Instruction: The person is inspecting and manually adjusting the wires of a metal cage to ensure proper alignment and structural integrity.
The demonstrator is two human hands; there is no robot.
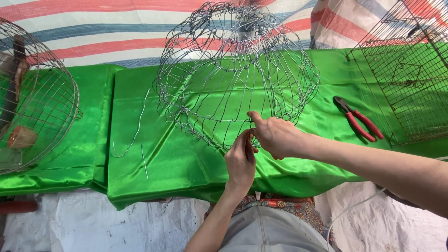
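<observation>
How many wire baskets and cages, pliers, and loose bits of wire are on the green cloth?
Wire baskets and cages: 3 – the unfinished wire basket that the left hand and right hand are working on, a round wire basket and a flat-sided wire cage.
Red-handled pliers: 1
Loose wire pieces: 2
Total: 6
</observation>
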